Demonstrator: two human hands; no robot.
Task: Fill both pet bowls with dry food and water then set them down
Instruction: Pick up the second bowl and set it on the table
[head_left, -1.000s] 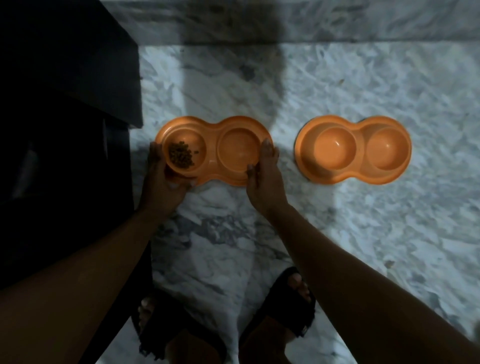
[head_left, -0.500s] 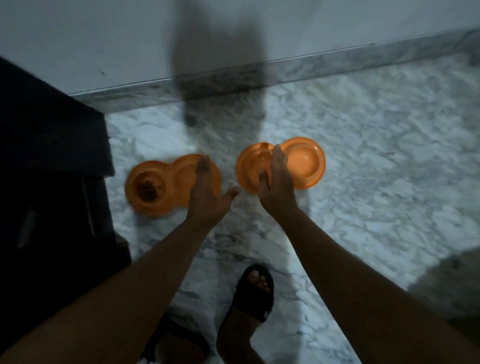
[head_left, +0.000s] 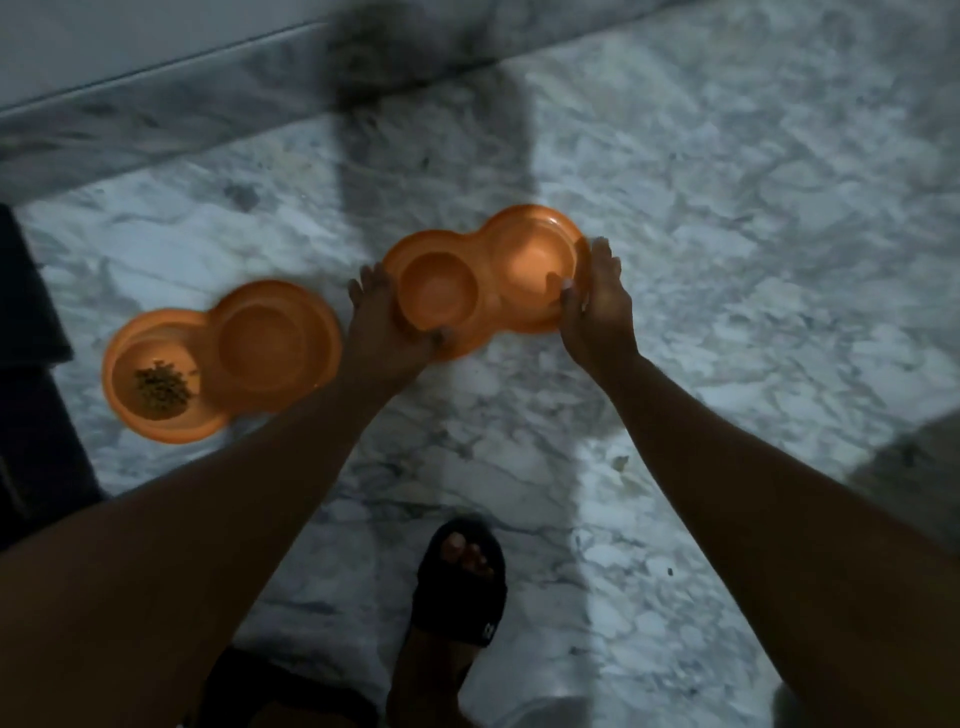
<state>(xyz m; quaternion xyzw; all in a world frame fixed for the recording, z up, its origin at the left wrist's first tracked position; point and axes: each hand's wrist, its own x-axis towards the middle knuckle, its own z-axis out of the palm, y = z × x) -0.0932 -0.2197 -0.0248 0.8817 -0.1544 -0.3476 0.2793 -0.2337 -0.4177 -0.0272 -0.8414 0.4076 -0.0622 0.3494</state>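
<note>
Two grips: left hand and right hand round opposite rims of empty bowl, marble floor beyond.

kibble bowl: on floor, left, near the cabinet at far left
kibble: in its left cup
second bowl: right of and behind kibble bowl, apart from it
left grip: on second bowl's left end
right grip: on its right end
foot: on floor, in front of both bowls
skirting: behind everything
</note>
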